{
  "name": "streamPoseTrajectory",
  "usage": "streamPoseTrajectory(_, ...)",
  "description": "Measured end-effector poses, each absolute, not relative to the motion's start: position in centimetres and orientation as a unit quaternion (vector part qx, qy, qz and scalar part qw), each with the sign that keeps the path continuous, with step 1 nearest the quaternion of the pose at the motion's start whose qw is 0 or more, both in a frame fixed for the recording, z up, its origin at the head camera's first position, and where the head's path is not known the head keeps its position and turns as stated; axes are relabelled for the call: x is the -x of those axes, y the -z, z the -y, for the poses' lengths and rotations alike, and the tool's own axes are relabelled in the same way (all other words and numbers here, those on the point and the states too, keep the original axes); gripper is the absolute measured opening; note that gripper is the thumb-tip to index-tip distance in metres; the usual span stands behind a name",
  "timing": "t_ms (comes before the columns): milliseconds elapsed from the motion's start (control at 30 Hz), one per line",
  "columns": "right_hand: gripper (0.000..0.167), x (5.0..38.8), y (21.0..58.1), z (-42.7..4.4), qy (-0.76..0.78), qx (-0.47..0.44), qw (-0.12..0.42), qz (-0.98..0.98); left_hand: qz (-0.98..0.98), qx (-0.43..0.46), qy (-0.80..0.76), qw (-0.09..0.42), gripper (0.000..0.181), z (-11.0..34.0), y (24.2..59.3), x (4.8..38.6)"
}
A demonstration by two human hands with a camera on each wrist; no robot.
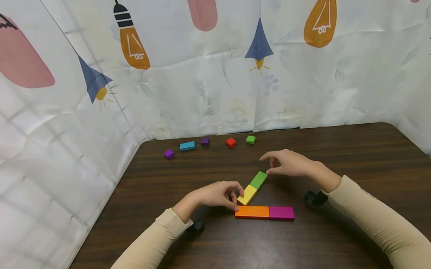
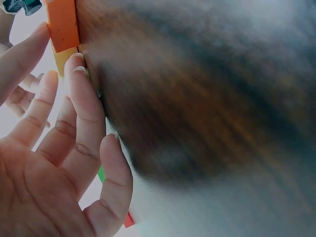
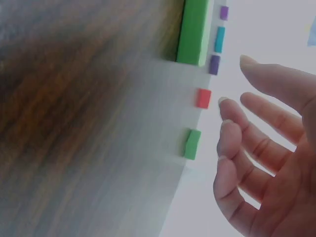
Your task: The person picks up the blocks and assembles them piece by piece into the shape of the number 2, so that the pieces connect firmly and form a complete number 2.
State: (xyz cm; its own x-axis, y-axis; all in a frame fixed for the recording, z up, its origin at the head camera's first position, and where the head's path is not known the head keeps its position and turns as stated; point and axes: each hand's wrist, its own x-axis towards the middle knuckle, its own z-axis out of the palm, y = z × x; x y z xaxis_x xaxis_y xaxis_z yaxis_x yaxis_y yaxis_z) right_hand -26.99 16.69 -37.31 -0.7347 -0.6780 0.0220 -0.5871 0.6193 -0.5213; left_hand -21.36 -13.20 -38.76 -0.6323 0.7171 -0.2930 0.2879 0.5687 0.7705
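An orange block (image 1: 252,212) and a magenta block (image 1: 281,213) lie end to end on the table. Behind them a yellow block (image 1: 247,195) and a long green block (image 1: 259,180) form a slanting row, its yellow end close to the orange block's left end. My left hand (image 1: 218,194) has its thumb at the orange block's left end and a fingertip at the yellow block; in the left wrist view its fingers are loosely bent. Beside the green block's far end, my right hand (image 1: 290,163) hovers with fingers loosely bent and nothing between thumb and fingers.
Along the far edge of the dark wooden table (image 1: 162,234) lie a purple block (image 1: 169,154), a blue block (image 1: 187,146), a dark purple block (image 1: 205,141), a red block (image 1: 231,142) and a small green block (image 1: 250,139). Behind hangs a patterned curtain (image 1: 184,95).
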Motion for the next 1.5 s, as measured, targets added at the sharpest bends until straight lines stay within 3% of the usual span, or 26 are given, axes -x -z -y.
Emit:
streamPoseTrajectory(633,0.035,29.7,37.4,-18.5,0.358,0.299,0.026,-0.884,-0.833,-0.302,-0.350,0.304,0.033,13.2,38.7,21.3)
streamPoseTrajectory(1500,0.031,34.4,38.4,-16.4,0.360,0.264,0.022,-0.895,-0.833,-0.299,-0.356,0.301,0.033,13.4,38.9,21.3)
